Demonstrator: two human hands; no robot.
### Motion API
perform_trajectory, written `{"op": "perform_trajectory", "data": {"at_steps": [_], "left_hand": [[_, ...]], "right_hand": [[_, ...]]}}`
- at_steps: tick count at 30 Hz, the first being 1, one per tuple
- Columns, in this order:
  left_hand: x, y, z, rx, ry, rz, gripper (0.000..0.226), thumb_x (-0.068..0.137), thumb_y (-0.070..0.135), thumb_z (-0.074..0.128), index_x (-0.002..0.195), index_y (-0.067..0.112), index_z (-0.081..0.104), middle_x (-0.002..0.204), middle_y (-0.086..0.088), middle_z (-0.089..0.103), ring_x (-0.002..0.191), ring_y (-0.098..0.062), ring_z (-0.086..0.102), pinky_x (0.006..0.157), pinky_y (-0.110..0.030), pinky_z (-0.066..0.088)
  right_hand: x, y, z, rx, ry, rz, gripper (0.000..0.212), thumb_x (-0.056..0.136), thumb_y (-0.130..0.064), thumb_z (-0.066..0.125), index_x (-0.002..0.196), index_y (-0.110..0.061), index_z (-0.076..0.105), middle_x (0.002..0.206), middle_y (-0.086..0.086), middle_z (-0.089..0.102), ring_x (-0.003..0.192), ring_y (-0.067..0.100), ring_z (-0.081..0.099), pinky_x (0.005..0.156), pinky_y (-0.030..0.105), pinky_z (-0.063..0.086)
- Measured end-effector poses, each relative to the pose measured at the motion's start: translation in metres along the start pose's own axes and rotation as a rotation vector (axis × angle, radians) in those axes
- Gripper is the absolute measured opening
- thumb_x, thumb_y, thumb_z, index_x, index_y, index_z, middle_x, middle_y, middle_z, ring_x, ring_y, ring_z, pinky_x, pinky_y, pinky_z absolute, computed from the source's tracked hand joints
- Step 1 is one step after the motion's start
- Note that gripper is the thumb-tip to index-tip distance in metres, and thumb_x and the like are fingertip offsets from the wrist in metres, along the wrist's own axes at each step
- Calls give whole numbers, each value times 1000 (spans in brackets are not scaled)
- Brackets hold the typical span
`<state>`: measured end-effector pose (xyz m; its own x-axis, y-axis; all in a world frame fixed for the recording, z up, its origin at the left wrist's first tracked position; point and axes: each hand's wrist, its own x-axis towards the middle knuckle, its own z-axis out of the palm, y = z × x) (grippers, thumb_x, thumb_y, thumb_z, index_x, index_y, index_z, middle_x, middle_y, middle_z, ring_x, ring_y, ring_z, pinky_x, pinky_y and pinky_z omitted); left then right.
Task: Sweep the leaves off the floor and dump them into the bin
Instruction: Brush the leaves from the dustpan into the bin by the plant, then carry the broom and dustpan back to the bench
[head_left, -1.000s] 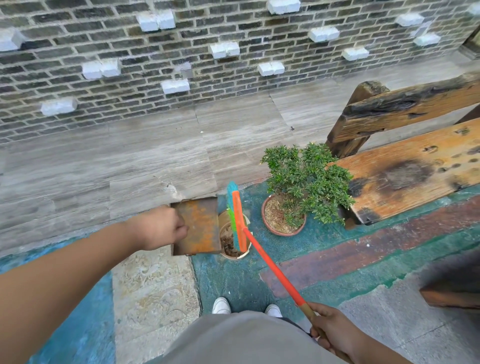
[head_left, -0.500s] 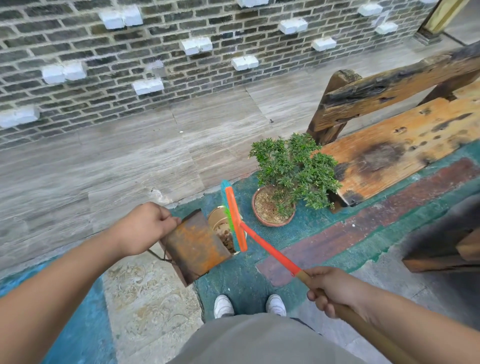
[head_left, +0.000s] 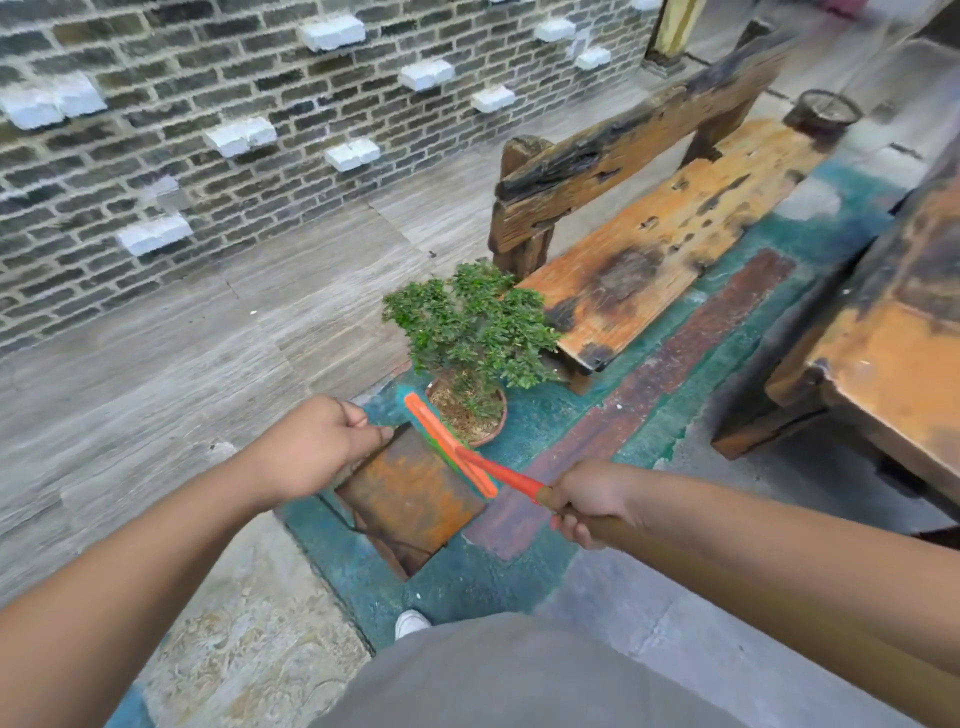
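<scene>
1. Nearest to us, at six o'clock, our grey clothing is filling the bottom edge, with one white shoe showing on the teal floor.
2. At four o'clock our right hand is wrapping fully round the broom, just where the orange sleeve meets the wooden shaft. We judge this short grip is giving us close control of the head.
3. At the centre our left hand is closing on the top edge of the rusty dustpan, tilting it steeply; its lower lip is pointing toward our feet. The broom head is lying across the pan's far edge, probably for brushing out what is clinging inside.
4. We cannot tell whether any leaves are sitting in the pan, and no bin is showing here.
5. Just past the pan, at one o'clock, the potted shrub is standing beside the weathered bench.
6. Farthest off, at eleven o'clock, the brick wall is bounding the grey paving.
</scene>
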<state>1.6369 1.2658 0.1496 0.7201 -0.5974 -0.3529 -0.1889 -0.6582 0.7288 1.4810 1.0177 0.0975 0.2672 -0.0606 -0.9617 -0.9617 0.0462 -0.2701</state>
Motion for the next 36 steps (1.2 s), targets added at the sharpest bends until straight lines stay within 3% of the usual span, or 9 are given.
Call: {"op": "perform_trajectory", "data": {"at_steps": [7,11,19,22,25,27,30,33,36], "left_hand": [[-4,80,85,17,-37,60,55,88,26,64,44,17,32,33,7,27,31,-9,23,45,-25,21],[-13,131,150,61,-80,145,52,88,25,64,47,19,33,33,8,23,31,-7,21,37,-23,20],[-14,214,294,210,-215,285,55,86,30,63,44,15,32,43,0,28,43,-17,25,50,-30,23],[-15,241,357,269,-289,348,56,87,32,62,45,15,28,43,3,20,43,-14,21,48,-33,18],[-17,264,420,281,-372,400,57,89,28,60,45,15,27,41,2,20,42,-12,22,48,-33,19],[-15,282,460,294,-419,428,56,89,25,59,43,15,29,36,0,23,37,-7,24,45,-31,21],[-13,311,515,324,-502,533,55,89,21,60,43,16,29,40,2,25,40,-7,27,42,-26,19],[-11,354,580,354,-614,610,54,87,18,62,43,18,31,41,5,28,42,-7,28,39,-21,24],[-15,387,631,367,-696,668,52,85,16,63,45,19,31,45,2,28,45,-7,27,41,-20,24]], "right_hand": [[-25,63,-69,32,-21,-55,14,101,-11,28,100,-11,42,69,3,42,26,3,38,30,11,33],[-45,115,-117,77,23,-82,16,101,-12,30,114,-5,38,72,7,48,25,3,39,30,12,35],[-67,240,-192,215,28,-29,25,99,-13,28,81,-3,42,68,4,42,24,5,40,29,12,35],[-72,289,-215,350,37,-26,28,99,-10,27,75,-2,40,50,7,47,23,8,42,28,14,37],[-66,337,-238,409,165,-50,29,96,-12,31,72,-2,44,55,7,48,27,9,44,40,18,39],[-61,371,-255,510,229,-57,25,95,-10,33,75,-2,45,59,9,47,26,10,46,36,19,40],[-63,418,-278,725,310,-61,12,90,-7,38,81,-4,45,42,7,50,30,13,49,36,15,39],[-73,471,-314,851,394,-43,9,84,-10,44,84,-3,49,43,8,50,42,16,45,48,21,33],[-94,501,-342,935,448,-55,10,84,-8,45,80,-2,51,41,7,50,35,15,47,38,16,37]]}}
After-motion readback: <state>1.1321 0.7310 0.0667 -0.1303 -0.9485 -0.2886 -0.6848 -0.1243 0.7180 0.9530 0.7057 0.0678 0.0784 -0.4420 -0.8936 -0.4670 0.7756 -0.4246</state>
